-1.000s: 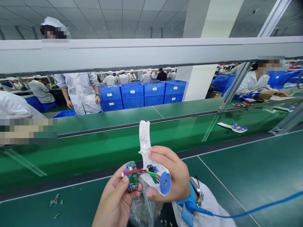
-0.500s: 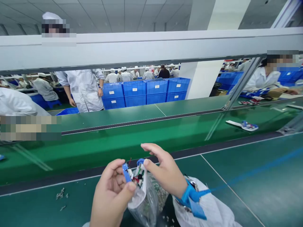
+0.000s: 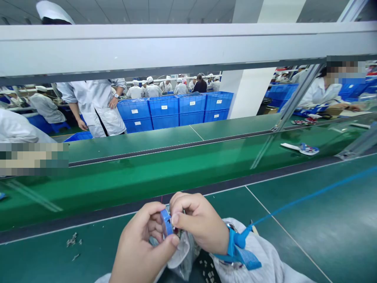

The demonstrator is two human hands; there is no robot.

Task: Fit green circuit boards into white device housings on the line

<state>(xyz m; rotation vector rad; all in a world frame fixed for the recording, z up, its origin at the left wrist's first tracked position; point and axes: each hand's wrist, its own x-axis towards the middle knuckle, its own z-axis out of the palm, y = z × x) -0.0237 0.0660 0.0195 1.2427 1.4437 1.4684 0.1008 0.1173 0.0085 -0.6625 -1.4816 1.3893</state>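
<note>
My left hand [image 3: 144, 243] is wrapped round a small device with a blue part [image 3: 167, 222] and a white plastic housing [image 3: 179, 253]. Its fingers and thumb press on the blue part from the side. Over the top of the same device, my right hand [image 3: 200, 224] is closed, its thumb and bent fingers pinching at it. What lies between those fingertips is mostly hidden. A thin red wire stands up behind the blue part. Below my hands hangs a clear plastic bag [image 3: 190, 261]. A blue strap [image 3: 240, 247] circles my right wrist.
Small metal screws [image 3: 72, 239] lie on the green bench at left. On the green conveyor belt [image 3: 153, 169] rests a similar white-handled device [image 3: 304, 149]. A metal post [image 3: 297, 100] and a pale crossbar [image 3: 176, 51] stand ahead. Co-workers and blue bins [image 3: 163, 108] are beyond.
My right hand has gone from spread fingers to a closed grip on the device, moving left and down. The blue round piece and inner wires are now covered. The view has tilted down slightly.
</note>
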